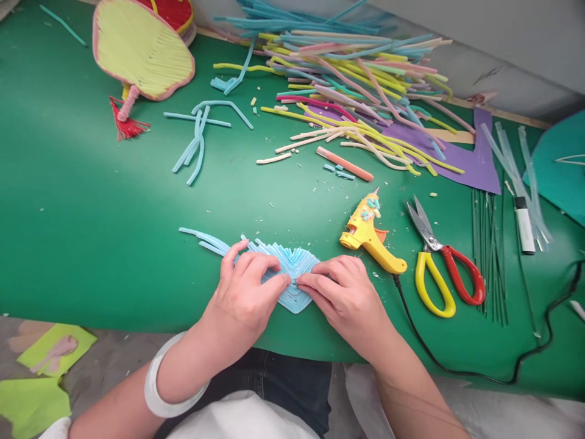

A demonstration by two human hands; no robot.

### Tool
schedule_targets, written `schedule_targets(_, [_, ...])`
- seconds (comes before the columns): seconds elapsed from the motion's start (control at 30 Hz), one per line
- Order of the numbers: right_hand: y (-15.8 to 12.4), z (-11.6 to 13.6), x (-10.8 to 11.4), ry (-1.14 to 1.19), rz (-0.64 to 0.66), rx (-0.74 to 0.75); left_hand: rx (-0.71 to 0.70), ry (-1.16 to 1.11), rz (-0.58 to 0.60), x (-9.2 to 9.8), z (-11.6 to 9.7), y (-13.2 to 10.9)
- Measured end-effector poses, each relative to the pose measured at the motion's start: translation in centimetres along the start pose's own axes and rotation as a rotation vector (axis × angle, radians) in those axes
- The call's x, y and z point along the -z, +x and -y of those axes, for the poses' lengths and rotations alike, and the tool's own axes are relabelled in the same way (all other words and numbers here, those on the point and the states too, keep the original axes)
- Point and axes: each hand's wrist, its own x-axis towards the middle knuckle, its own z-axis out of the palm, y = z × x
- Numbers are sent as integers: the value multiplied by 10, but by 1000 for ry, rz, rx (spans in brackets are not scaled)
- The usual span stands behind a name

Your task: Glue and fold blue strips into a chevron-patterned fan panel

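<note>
A pale blue fan piece [292, 263] lies flat, made of many thin blue strips set side by side in a chevron pattern that narrows to a rounded point at its near edge. The fingers of the left hand [244, 292] cover its left half, and those of the right hand [347, 296] rest on its right edge. The fingertips nearly meet over its middle and press it down. Beyond the left fingers, a few long strip ends [201, 241] stick out sideways, uneven and untrimmed.

A big green table [91, 213] fills the view, with a soft band of light across it. Behind it is a grey wall [503, 36]. The floor [109, 360] below looks grey, maybe concrete.
</note>
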Motion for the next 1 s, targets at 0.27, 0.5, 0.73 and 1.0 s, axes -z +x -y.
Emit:
schedule_targets(0.27, [0, 0, 0, -74, -15, 18, -7, -13, -15, 0, -1, 1])
schedule_targets(0.5, [1, 1, 0, -88, -20, 33, -23, -19, -12, 1, -1, 0])
schedule_targets(0.73, [1, 1, -1, -79, -41, 40, -28, -16, -26, 0, -1, 0])
schedule_targets(1.0, [1, 0, -2, -74, -40, 43, -22, -6, -38, 0, -2, 2])
